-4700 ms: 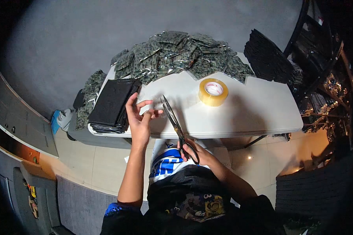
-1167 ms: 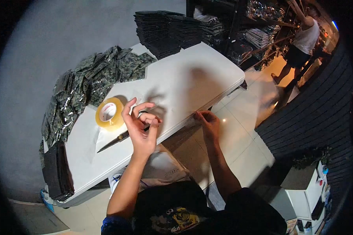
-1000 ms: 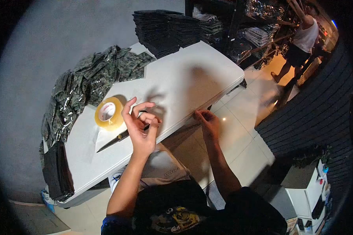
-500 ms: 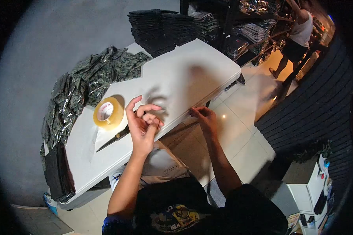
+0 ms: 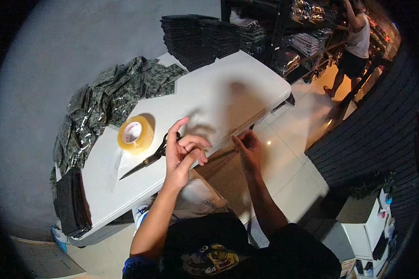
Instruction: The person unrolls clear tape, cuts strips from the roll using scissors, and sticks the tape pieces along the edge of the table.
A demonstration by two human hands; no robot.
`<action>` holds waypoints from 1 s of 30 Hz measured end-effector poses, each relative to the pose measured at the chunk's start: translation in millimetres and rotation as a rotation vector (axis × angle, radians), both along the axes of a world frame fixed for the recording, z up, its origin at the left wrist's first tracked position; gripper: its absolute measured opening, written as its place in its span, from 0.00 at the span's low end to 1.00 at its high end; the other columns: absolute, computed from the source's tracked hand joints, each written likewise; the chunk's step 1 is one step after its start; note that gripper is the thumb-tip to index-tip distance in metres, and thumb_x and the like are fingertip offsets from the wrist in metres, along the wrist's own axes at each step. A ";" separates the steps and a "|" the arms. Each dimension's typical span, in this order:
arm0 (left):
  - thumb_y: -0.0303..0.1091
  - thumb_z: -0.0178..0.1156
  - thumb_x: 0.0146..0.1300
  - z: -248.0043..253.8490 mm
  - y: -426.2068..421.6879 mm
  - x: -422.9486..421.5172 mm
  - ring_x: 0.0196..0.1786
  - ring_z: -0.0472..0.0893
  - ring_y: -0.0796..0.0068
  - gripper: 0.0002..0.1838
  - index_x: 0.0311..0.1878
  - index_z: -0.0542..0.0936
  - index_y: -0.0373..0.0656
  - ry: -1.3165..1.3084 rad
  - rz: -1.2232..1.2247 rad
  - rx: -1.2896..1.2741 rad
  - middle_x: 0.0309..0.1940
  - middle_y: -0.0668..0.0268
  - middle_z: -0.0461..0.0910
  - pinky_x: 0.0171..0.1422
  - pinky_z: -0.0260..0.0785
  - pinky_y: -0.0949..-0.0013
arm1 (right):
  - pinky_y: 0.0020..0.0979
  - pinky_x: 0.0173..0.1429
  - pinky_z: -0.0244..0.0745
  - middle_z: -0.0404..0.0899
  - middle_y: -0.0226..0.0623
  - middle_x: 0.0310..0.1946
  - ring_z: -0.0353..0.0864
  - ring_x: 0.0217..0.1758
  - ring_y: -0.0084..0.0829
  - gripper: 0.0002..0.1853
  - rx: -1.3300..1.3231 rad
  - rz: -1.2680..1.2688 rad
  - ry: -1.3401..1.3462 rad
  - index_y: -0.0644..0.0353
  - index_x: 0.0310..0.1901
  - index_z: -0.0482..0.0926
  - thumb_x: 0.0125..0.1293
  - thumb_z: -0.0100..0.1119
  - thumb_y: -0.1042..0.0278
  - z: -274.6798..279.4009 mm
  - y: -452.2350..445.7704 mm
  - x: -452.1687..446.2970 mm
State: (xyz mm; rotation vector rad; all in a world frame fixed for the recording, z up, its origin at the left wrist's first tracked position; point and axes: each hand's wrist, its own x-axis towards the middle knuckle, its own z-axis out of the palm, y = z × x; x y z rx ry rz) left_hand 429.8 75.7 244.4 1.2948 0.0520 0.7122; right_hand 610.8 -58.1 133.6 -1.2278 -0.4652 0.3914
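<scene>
My left hand (image 5: pixel 184 153) is raised over the front edge of the white table (image 5: pixel 200 88). Its index finger points up, the other fingers are loosely curled, and the thumb stands apart; I see nothing held in it. Just past the table edge, my right hand (image 5: pixel 248 145) has thumb and fingers pinched together; whatever may be between them is too small to make out. Scissors (image 5: pixel 146 161) with dark handles lie partly behind my left hand, blades toward the lower left. A roll of clear yellowish tape (image 5: pixel 136 135) rests beyond them.
Camouflage-patterned packages in shiny plastic (image 5: pixel 109 95) heap along the table's far side. Black folded stacks (image 5: pixel 191 39) stand at the back, and a dark bundle (image 5: pixel 72 202) at the near left corner. A person (image 5: pixel 358 42) stands by the shelves (image 5: pixel 305 44). A white cabinet (image 5: pixel 365 228) is at lower right.
Both hands have shifted slightly to the right, and the left has moved off the scissors, showing more of their handles. The view has turned a little. The tape roll stays put on the table.
</scene>
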 end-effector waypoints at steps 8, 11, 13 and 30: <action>0.28 0.61 0.70 2.8 -1.3 3.7 0.34 0.86 0.66 0.44 0.85 0.49 0.46 -0.044 0.050 -0.035 0.58 0.44 0.83 0.35 0.80 0.70 | 0.31 0.55 0.83 0.88 0.37 0.47 0.88 0.47 0.25 0.13 0.391 0.296 0.096 0.66 0.54 0.83 0.73 0.71 0.71 48.4 30.2 -45.4; 0.28 0.61 0.70 2.1 -4.3 3.3 0.35 0.86 0.66 0.44 0.85 0.49 0.46 -0.024 0.050 -0.035 0.59 0.43 0.82 0.36 0.81 0.70 | 0.31 0.56 0.83 0.89 0.37 0.45 0.88 0.46 0.26 0.11 0.298 0.231 0.121 0.66 0.52 0.85 0.73 0.71 0.72 48.4 37.2 -57.0; 0.27 0.61 0.70 0.3 -6.1 3.5 0.36 0.86 0.66 0.45 0.84 0.48 0.47 -0.014 0.059 -0.020 0.59 0.42 0.82 0.36 0.81 0.70 | 0.30 0.56 0.83 0.90 0.36 0.42 0.88 0.45 0.26 0.09 0.264 0.196 0.136 0.66 0.49 0.86 0.72 0.71 0.73 44.3 37.8 -58.3; 0.17 0.54 0.69 -18.9 14.2 -0.4 0.33 0.75 0.82 0.37 0.80 0.55 0.42 0.009 0.243 0.230 0.58 0.51 0.79 0.42 0.78 0.73 | 0.27 0.53 0.82 0.91 0.36 0.41 0.88 0.44 0.24 0.13 -0.083 0.117 -0.040 0.67 0.45 0.89 0.75 0.71 0.63 -14.7 7.7 -9.3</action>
